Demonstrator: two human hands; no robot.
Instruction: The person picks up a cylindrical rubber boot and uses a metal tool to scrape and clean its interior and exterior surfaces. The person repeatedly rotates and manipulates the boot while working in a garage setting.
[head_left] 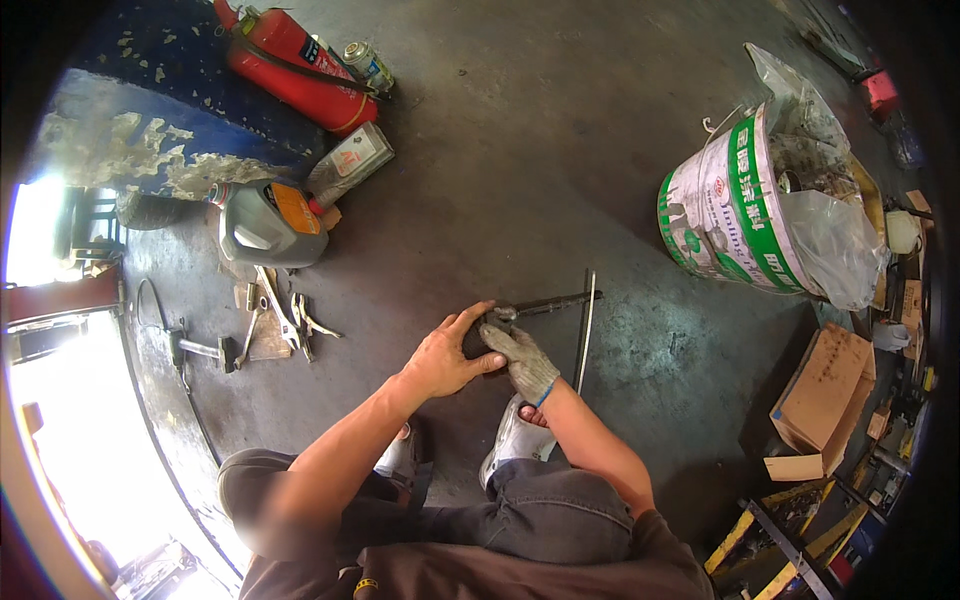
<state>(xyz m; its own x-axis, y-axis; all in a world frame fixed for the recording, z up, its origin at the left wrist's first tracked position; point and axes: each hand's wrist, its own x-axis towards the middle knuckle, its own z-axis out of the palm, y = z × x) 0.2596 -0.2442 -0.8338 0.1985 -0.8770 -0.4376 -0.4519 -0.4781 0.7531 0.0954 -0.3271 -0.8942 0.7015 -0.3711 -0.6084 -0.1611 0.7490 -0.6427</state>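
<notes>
Both of my hands meet over a dark, greasy metal part (562,302), whose rod-like end sticks out to the right. My bare left hand (443,355) is closed around its dark thick end, thumb and fingers on either side. Against the same part presses my right hand (522,362), in a grey knitted glove with a blue cuff, its fingers curled. The palms and fingers hide most of the thick end, so its exact kind cannot be told. A thin shiny metal rod (587,335) lies just right of my gloved hand, near the part's tip.
Wrenches and locking pliers (285,318) lie at left beside a hammer (205,348). Beyond them stand a grey oil jug (265,235), a clear bottle (350,165) and a red fire extinguisher (295,75). A paint bucket (715,205) and a cardboard box (822,390) are at right.
</notes>
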